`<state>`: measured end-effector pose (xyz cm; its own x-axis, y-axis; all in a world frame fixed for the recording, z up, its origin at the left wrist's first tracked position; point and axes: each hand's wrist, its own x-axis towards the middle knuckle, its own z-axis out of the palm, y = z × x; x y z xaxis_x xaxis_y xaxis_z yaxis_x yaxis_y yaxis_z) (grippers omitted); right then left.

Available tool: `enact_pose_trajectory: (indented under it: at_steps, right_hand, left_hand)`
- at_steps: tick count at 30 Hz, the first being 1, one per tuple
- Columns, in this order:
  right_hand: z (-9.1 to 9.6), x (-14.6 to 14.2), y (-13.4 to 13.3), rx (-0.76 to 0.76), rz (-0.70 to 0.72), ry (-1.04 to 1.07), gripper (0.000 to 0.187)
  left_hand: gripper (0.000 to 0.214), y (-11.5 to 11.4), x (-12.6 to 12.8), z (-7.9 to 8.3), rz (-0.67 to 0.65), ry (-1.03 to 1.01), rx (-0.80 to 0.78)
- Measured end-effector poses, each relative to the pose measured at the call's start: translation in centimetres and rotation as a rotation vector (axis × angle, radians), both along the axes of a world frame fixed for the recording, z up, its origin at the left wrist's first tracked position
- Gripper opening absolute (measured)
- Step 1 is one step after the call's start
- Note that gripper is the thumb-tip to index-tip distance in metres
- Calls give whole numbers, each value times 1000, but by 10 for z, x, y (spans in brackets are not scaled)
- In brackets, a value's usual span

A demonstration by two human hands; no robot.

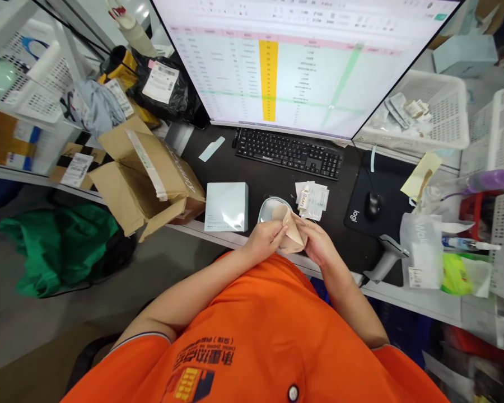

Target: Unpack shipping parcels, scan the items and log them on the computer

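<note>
A beige piece of soft, folded material, maybe a small pouch or cloth, is held between both hands near the desk's front edge. My left hand pinches its left side, and my right hand grips its right side. Just behind it lies a pale rounded case, partly hidden by the material and my left hand. Small clear packets with printed labels lie beyond my right hand. A light blue square box sits to the left of my hands.
An opened cardboard box stands at the left. A keyboard lies under the large monitor. To the right are a mouse, a barcode scanner and a white basket with small packets.
</note>
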<state>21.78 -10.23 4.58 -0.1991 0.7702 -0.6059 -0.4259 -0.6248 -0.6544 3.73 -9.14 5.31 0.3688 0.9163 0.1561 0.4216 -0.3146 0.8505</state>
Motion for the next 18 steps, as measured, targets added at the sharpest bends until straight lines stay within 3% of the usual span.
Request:
enact_pose_trajectory:
  at_steps: [5,9,13,16,18]
  right_hand:
    - [-15,3,1,-119,-231,130,30]
    - [-11,5,1,32,-479,13,31]
    - [3,-8,1,179,-438,-114,35]
    - [7,-11,3,237,-413,-192,49]
    - [6,-8,2,327,-288,-214,61]
  left_hand:
    - [55,-1,-1,5,155,-71,-140]
    - [53,-2,-3,13,273,-190,-247]
    - [57,4,-3,13,352,-300,-325]
    - [60,11,-1,8,433,-386,-420]
    - [59,12,2,4,385,-336,-412]
